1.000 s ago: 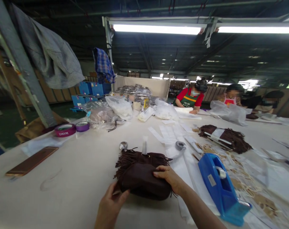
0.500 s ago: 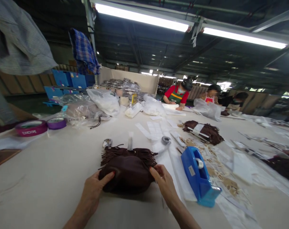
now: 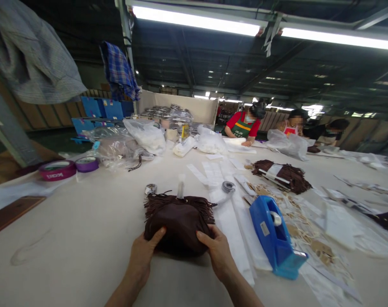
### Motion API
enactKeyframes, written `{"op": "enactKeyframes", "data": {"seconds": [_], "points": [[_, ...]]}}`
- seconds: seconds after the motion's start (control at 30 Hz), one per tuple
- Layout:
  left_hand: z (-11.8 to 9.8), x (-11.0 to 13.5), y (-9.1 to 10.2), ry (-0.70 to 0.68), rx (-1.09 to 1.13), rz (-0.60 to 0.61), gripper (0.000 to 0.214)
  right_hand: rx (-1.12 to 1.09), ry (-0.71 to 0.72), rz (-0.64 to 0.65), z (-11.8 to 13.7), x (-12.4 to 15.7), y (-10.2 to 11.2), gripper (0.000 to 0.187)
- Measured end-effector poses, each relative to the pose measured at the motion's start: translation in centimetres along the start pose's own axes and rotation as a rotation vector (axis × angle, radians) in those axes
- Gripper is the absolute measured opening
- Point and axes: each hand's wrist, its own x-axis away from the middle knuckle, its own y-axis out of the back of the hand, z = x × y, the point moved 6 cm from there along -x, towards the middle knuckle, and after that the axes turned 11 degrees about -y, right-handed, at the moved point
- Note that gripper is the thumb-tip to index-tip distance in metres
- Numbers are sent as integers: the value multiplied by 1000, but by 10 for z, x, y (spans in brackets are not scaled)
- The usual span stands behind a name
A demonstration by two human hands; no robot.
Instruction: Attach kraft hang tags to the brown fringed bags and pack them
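A: Bag [image 3: 181,224] location?
B: Between left hand [image 3: 141,255] and right hand [image 3: 220,250].
A: Dispenser [image 3: 273,241]?
B: On the table [image 3: 85,238], right of the bag.
A: Phone [image 3: 14,211]?
B: Table, left of the bag; tape rolls [image 3: 57,172] behind the phone.

Two hands [image 3: 144,254] are holding one fringed bag [image 3: 177,224], while one blue tape dispenser [image 3: 270,234] and two coloured tape rolls [image 3: 57,175] are resting nearby. Three co-workers [image 3: 244,128] are showing, and two garments [image 3: 119,69] are hanging.

The left hand [image 3: 142,254] and right hand [image 3: 217,251] face each other in a curled grip, thumbs [image 3: 157,237] on top, forearms [image 3: 126,281] slanting inward.
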Motion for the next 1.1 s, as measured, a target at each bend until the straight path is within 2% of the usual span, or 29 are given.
{"op": "enactKeyframes", "data": {"seconds": [0.07, 0.13, 0.2, 0.27, 0.33, 0.4, 0.43, 0.5, 0.57, 0.63, 0.77, 0.93, 1.0, 1.1], "points": [[4, -3, -7, 85, 89, 14, 33, -58, 27, -31, 0, -4, 4, 31], [4, -4, -13, 130, 142, 88, 37, -74, 81, -75, 2, -7, 10, 27], [3, -3, -17, 170, 222, 239, 43, -80, 94, -105, 1, -8, 15, 25], [1, 2, -19, 196, 286, 438, 48, -72, 55, -104, -1, -8, 18, 24], [-3, 6, -17, 185, 252, 607, 50, -40, 15, -70, 0, -6, 17, 25], [-7, 7, -11, 147, 126, 649, 53, 12, 7, -9, 8, -3, 12, 31], [-10, 6, -7, 127, 63, 621, 55, 41, 11, 22, 13, -2, 10, 34], [-19, 3, 1, 72, -18, 483, 58, 102, 20, 72, 24, -1, 4, 35], [-30, 0, 6, 14, -24, 326, 59, 170, 30, 93, 33, -2, -1, 31], [-38, -1, 6, -6, -17, 234, 58, 232, 41, 104, 38, -3, -6, 29], [-39, -6, 1, -17, -102, 211, 54, 313, 53, 116, 37, -6, -13, 28], [-34, -13, 13, -238, -579, 39, 41, 562, 255, -90, 30, -12, -5, 13], [-33, -13, 14, -320, -657, 18, 37, 633, 304, -140, 27, -14, -2, 13], [-32, -13, 15, -368, -690, 16, 37, 643, 298, -78, 26, -14, 0, 18]]}}
